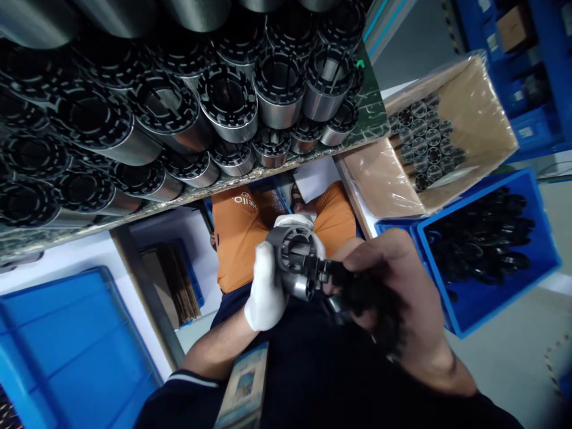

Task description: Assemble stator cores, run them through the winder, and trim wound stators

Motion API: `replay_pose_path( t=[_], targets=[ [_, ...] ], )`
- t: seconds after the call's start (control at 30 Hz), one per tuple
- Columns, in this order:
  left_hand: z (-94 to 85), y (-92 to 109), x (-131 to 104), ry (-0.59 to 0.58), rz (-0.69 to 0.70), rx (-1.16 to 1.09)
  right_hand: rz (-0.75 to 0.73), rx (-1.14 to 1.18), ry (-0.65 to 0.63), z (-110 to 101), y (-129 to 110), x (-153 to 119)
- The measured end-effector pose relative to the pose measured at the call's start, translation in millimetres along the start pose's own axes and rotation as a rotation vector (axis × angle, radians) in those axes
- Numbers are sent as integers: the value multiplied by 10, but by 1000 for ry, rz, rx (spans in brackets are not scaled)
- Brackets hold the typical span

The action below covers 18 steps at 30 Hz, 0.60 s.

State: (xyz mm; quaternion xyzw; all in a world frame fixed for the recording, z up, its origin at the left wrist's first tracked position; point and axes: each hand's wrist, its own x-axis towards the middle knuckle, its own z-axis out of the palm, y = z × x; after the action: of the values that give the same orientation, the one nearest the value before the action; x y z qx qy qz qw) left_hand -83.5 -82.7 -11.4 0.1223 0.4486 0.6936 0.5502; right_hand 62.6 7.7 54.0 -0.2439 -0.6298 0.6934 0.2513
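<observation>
My left hand (267,292), in a white glove, is closed around short metal tubes (295,285) held in front of my lap. The tube end facing me shows a ring-like opening with slots. My bare right hand (413,292) grips a bunch of black plastic rings (379,307), smeared by motion. Between the thumb and fingers of that hand, one black piece reaches the tube end and seems to touch it. How many tubes and rings I hold is hard to tell.
Rows of metal cylinders (279,110) with black slotted rings on top crowd the green bench (373,110) ahead. To the right are a plastic-lined carton (473,89) of slim tubes and a blue crate (547,250) of black parts. A blue bin (75,333) stands at left.
</observation>
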Motion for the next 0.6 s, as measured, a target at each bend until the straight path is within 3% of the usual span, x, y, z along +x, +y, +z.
replay_pose_path(
  t=[0.1,0.23,0.4,0.6],
  targets=[
    [-55,1,10,-16,31,10,34,-163,-22,-78,-80,40],
    [-130,12,-60,-119,110,118,-96,-549,120,-94,-107,113],
    [-135,26,-92,-186,143,160,-158,-533,231,-29,-82,87],
    [-154,35,-78,-234,162,253,-185,-510,197,-64,-105,-3]
  ],
)
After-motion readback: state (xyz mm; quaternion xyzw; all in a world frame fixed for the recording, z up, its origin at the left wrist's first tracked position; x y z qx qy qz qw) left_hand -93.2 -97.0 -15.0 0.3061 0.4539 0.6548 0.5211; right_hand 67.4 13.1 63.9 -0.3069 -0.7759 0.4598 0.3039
